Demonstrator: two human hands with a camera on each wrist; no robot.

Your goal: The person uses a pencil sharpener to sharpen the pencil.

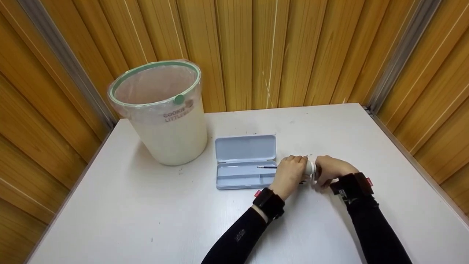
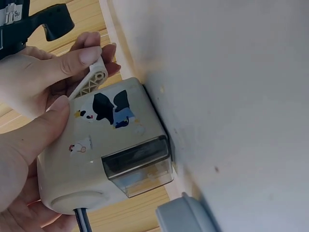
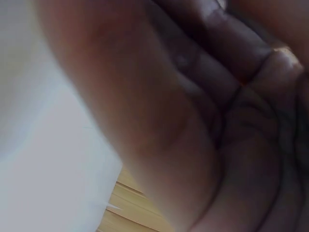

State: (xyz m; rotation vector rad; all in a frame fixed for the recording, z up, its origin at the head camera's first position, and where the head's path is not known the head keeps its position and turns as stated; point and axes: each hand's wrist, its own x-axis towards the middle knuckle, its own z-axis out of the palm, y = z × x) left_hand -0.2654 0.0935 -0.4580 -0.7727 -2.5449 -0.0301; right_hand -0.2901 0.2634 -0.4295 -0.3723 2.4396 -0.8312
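A white crank pencil sharpener [image 2: 91, 164] with duck stickers and a clear shavings drawer [image 2: 140, 166] is gripped in my left hand [image 1: 291, 174]. From its front opening sticks a dark pencil [image 1: 267, 167], its far end over the case. My right hand [image 1: 331, 169] pinches the crank handle [image 2: 91, 81] between thumb and fingers on the opposite side. In the right wrist view, the curled fingers [image 3: 125, 96] fill most of the picture and hide the crank. A light-blue pencil case [image 1: 245, 148] lies with its lid up, just left of my left hand.
A cream bucket [image 1: 176, 135] with a green rim and a plastic liner stands at the back left of the white table [image 1: 146, 216]. Wood-patterned panels [image 1: 234, 55] rise behind the table and along both sides.
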